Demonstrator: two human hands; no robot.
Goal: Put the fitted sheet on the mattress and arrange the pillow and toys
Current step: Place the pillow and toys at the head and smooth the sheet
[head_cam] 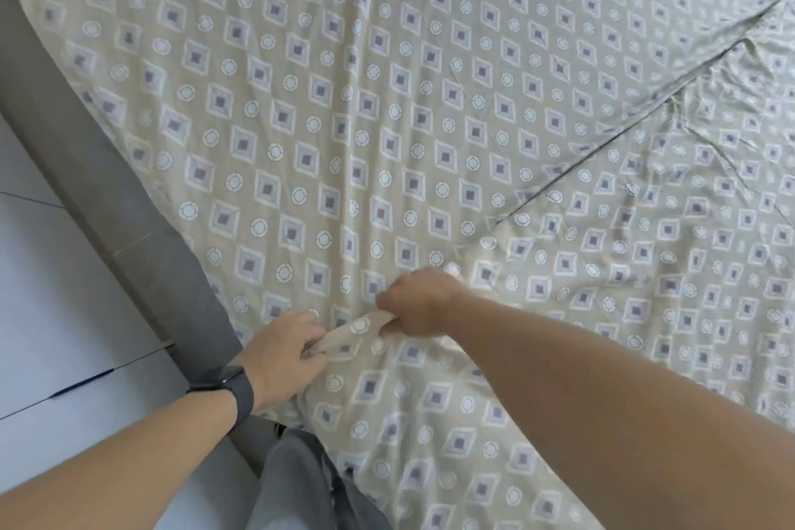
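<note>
While the fitted sheet [430, 120] lies spread across the bed, filling most of the head view, the left hand [286, 351] and right hand [419, 303] each clench a bunched fold of it (one rolled ridge runs between them) near the bed's corner. A dark watch [234, 394] sits on the left wrist. A grey bed frame [99, 202] borders the pale floor [56, 314].

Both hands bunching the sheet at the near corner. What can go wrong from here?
1. The left hand and right hand grip one small fold of the fitted sheet; a hard pull might drag the spread part off line.
2. The grey bed edge is bare on the left, so that side may stay uncovered.
3. The overlapping flap on the right is wrinkled and could get trapped.
</note>
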